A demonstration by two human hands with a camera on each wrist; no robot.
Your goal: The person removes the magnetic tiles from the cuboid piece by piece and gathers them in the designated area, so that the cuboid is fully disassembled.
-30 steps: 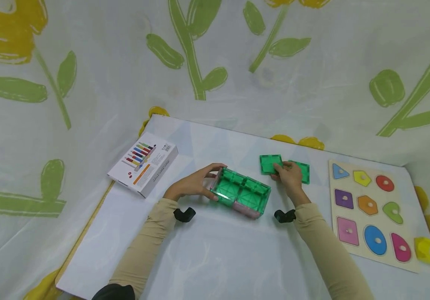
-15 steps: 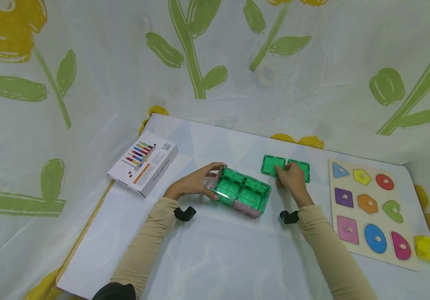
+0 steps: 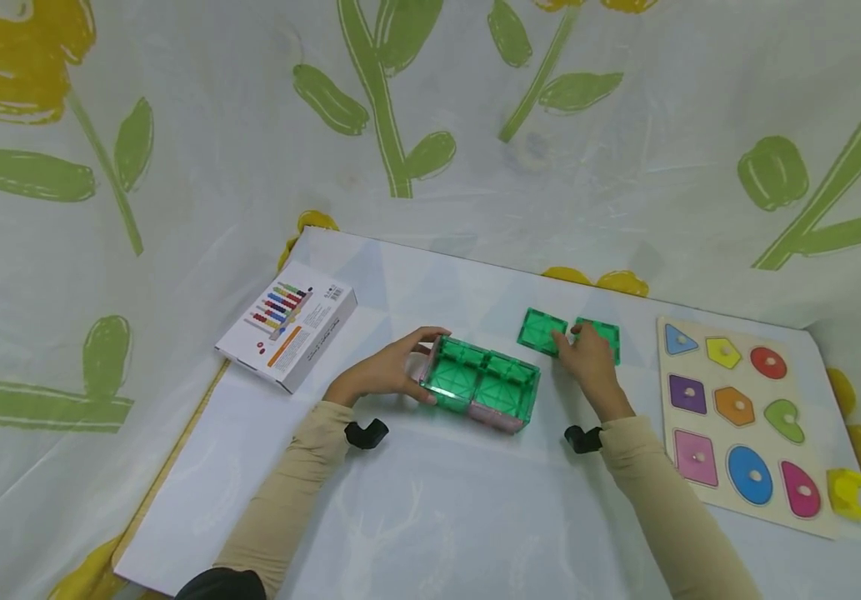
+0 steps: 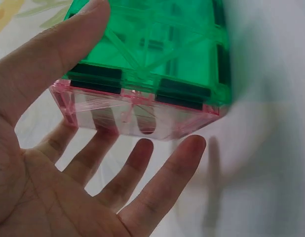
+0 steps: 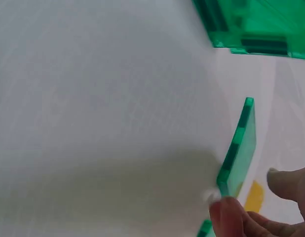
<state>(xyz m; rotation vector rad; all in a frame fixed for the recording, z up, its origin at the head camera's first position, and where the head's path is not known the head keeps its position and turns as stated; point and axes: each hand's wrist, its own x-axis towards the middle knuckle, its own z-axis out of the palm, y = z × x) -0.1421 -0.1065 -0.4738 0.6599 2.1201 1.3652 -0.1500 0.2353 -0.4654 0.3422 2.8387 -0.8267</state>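
Head view: a see-through green-and-pink box [image 3: 478, 380] stands joined in two bays near the middle of a pale table [image 3: 415, 517], while two green tiles lie apart from it. By the look of things the box is well advanced; the nearer tile [image 3: 541, 330] and the farther tile [image 3: 605, 336] appear to be what is left. The left hand [image 3: 383, 371] grips the box's left end between the thumb and fingers spread beside the pink wall, with ring and little fingertips standing off it. The right hand [image 3: 592, 365] is at the gap between the tiles, thumb and fingertips parted; whether it touches either tile I cannot tell. It also covers part of the farther tile. Clear walls make it hard to judge whether the box's top is closed. The left wrist view cuts off the box's far end; the right wrist view crops the box and most of the second tile.
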